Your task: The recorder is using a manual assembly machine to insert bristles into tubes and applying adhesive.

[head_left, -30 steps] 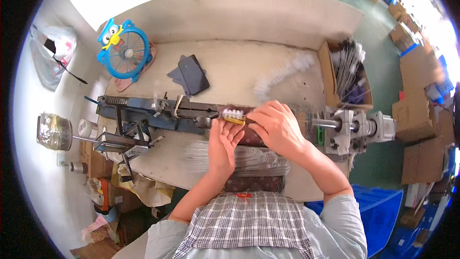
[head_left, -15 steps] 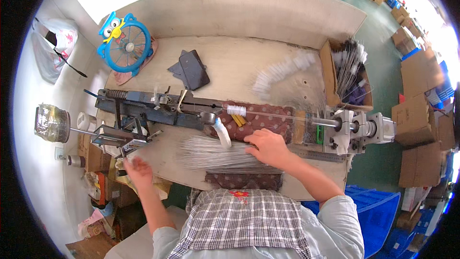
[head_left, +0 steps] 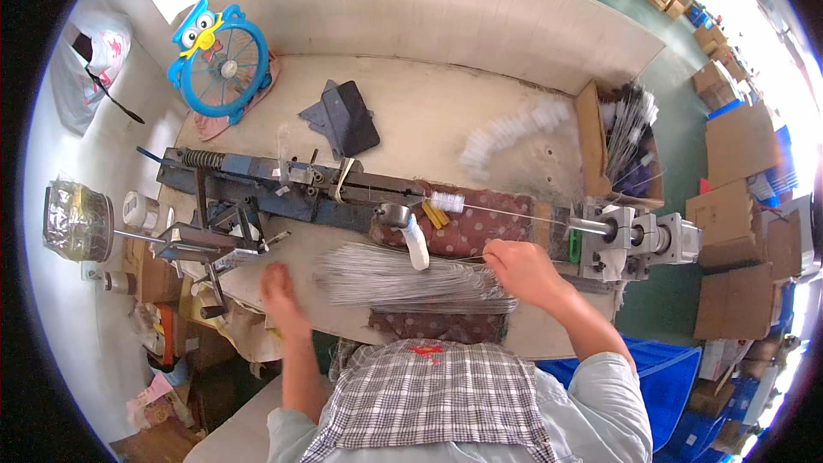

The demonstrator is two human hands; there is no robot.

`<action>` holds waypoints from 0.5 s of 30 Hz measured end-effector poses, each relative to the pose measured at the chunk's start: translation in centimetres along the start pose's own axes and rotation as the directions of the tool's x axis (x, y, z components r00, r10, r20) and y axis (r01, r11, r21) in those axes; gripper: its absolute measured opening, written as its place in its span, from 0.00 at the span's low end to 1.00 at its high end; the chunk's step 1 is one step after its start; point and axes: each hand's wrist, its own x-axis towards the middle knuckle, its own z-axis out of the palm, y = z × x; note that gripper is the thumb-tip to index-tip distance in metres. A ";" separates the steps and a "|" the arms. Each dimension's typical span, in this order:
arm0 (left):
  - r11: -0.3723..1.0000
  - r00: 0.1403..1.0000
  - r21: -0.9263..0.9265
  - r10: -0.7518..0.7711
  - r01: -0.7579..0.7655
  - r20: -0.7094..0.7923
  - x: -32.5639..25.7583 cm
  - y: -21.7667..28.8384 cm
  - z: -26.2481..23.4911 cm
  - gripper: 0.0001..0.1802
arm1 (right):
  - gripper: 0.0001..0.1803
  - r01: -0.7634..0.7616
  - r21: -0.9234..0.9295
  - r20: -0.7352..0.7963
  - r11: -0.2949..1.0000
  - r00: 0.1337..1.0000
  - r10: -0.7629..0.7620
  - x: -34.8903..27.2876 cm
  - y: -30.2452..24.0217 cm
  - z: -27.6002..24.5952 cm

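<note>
My right hand (head_left: 525, 273) is closed at the right end of a bundle of thin metal wires (head_left: 386, 276); whether a wire is between its fingertips does not show. Motion smears my left hand (head_left: 283, 296), which is over the table's front edge, just right of the hand crank (head_left: 214, 291) and not touching it. Behind the wires, a white bristle brush (head_left: 447, 201) on a thin wire is stretched in line with the metal spindle (head_left: 591, 225) at the right. A white-wrapped handle (head_left: 417, 247) juts toward me from the blue metal machine (head_left: 283, 197).
A dark phone (head_left: 353, 118) lies behind the machine. Finished white brushes (head_left: 514, 130) are piled at the back. A cardboard box (head_left: 590, 141) of wire brushes stands at the right. A blue toy-like wheel (head_left: 225, 69) stands back left. Blue crates (head_left: 656, 386) are by my right side.
My left hand has left the crank and moved right. My right hand has shifted right along the wires to their ends. The wire at the spindle, blurred before, now looks sharp.
</note>
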 end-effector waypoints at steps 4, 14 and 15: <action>0.965 0.970 0.261 -0.024 -0.041 0.240 -5.6 0.7 5.8 0.15 | 0.07 -0.001 -0.039 -0.023 0.999 1.000 0.000 -0.7 1.0 -0.6; 0.867 0.899 0.334 0.244 -0.370 0.365 -7.4 4.5 9.8 0.14 | 0.10 0.089 0.023 -0.084 0.996 0.993 -0.087 -2.3 2.2 -1.7; 0.949 0.900 0.215 0.122 -0.229 0.418 -8.1 5.6 11.8 0.16 | 0.10 0.091 0.021 -0.082 0.996 0.993 -0.089 -2.2 2.3 -1.7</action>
